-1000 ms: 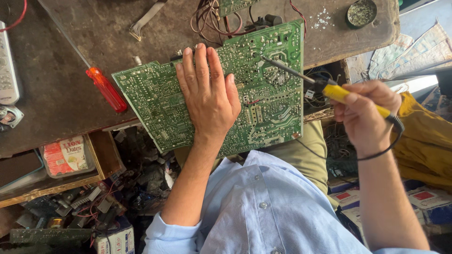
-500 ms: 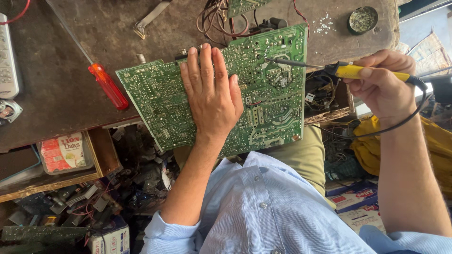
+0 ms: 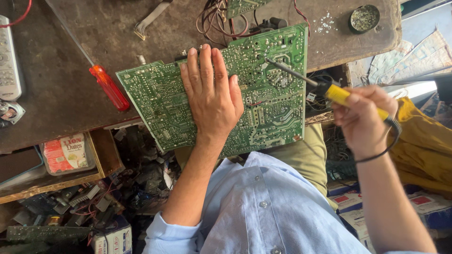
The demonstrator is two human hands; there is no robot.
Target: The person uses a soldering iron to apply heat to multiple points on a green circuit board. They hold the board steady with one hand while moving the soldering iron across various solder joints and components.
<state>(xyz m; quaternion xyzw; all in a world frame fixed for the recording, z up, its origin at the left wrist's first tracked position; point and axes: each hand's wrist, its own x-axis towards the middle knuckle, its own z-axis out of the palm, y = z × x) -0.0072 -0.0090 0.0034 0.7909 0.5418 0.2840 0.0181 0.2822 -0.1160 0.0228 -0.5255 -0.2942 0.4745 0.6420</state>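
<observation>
since the earlier frame, right hand [image 3: 362,120] has swung the yellow-handled soldering iron [image 3: 325,88] so its tip meets the green circuit board [image 3: 263,94] at centre frame, fingers clenched around it. left hand [image 3: 212,94] presses flat, fingers released. red screwdriver [image 3: 108,87] lies on the surface [image 3: 56,84], left.

A circuit board [image 3: 263,94] overhangs the workbench [image 3: 61,94] edge, a screwdriver [image 3: 108,87] lying to its left, a remote control [image 3: 8,59] further left, a small tin [image 3: 364,18] at the far right corner.
</observation>
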